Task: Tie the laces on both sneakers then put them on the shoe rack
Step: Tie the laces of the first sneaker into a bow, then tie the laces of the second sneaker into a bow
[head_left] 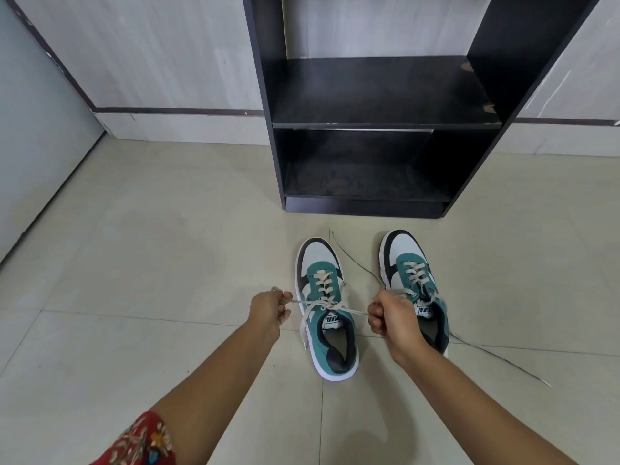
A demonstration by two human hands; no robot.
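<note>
Both hands, left hand (268, 308) and right hand (391, 317), pinch the laces (327, 305) of the left sneaker (327, 307) taut sideways, before the shoe rack (369, 122), apparently cinching the knot.

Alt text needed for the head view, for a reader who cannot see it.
Two hands, left hand and right hand, pull the laces of the left sneaker taut sideways. The right sneaker beside it lies unlaced on the tile floor, before an empty black shoe rack.
</note>
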